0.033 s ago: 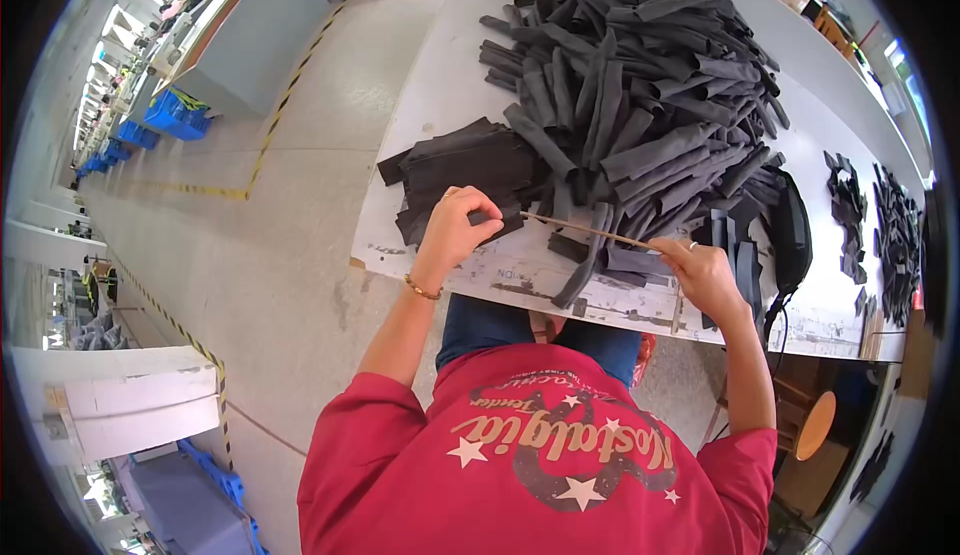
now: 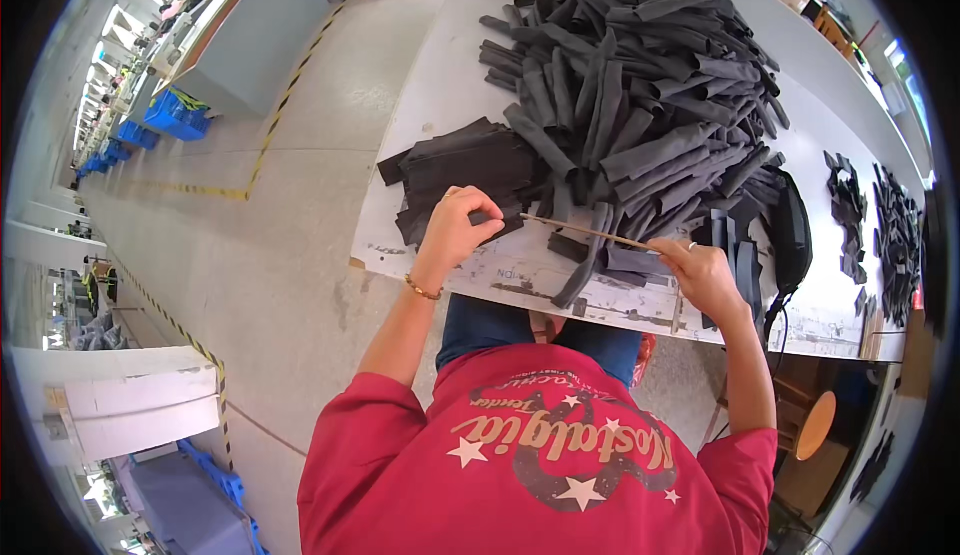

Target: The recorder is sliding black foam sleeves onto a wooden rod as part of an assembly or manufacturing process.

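Note:
My right hand (image 2: pixel 700 273) grips the near end of a thin wooden stick (image 2: pixel 590 230). The stick points left across the table's front part, and its tip ends just short of my left hand (image 2: pixel 463 223). Thumb and fingertips of that left hand are pinched together at the edge of a stack of flat black fabric pieces (image 2: pixel 465 167). Dark cloth lies right at those fingertips, so what they hold cannot be made out. A narrow dark grey fabric tube (image 2: pixel 583 270) hangs toward the table edge beneath the stick.
A large heap of dark grey fabric tubes (image 2: pixel 650 75) covers the middle of the white table (image 2: pixel 450 65). To the right are a black bag (image 2: pixel 790 230) and more dark pieces (image 2: pixel 847 215). A round wooden stool (image 2: pixel 816 425) stands below right; blue crates (image 2: pixel 178 115) sit at far left.

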The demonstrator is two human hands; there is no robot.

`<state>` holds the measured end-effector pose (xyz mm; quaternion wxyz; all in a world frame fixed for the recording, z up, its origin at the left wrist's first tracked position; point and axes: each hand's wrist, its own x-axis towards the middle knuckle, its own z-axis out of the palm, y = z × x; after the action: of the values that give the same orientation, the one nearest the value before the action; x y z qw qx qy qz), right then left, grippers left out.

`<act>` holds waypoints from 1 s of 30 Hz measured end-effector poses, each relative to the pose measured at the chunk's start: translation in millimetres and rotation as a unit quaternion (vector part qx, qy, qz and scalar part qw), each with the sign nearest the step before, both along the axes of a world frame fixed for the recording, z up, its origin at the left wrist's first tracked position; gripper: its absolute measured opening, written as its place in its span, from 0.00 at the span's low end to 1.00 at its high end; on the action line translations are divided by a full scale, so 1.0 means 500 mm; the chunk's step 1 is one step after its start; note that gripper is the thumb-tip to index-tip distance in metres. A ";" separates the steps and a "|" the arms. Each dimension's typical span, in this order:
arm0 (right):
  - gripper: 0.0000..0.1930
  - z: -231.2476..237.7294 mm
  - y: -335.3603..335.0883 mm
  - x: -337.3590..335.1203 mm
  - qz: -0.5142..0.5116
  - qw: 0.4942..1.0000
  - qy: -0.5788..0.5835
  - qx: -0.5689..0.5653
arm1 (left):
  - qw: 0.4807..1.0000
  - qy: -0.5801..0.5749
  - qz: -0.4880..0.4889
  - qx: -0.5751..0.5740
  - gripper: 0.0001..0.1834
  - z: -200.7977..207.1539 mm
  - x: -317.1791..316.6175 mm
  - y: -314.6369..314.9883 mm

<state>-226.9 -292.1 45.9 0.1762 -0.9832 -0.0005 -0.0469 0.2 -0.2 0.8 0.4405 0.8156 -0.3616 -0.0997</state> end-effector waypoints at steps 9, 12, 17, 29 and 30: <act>0.19 -0.109 0.113 0.069 0.001 0.971 -0.008 0.241 | 0.962 -0.194 -0.146 -0.121 0.05 0.030 -0.102 -0.120; 0.17 -0.181 0.161 0.073 -0.048 0.898 -0.005 0.436 | 0.909 -0.340 0.142 -0.196 0.12 0.062 -0.135 -0.074; 0.12 -0.227 0.260 0.068 -0.084 0.824 0.062 0.557 | 0.697 0.482 0.093 -0.522 0.16 -0.104 -0.087 -0.036; 0.10 -0.224 0.333 -0.025 -0.141 0.887 0.052 0.437 | 0.642 0.493 0.269 -0.522 0.09 -0.080 -0.069 -0.059; 0.10 -0.226 0.326 -0.036 -0.114 0.900 0.039 0.419 | 0.650 0.488 0.267 -0.518 0.09 -0.081 -0.069 -0.061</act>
<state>-244.8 -128.9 -67.4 0.5653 -0.8129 0.1377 -0.0240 -34.2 -30.6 -39.7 0.9118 0.3498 0.1458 -0.1581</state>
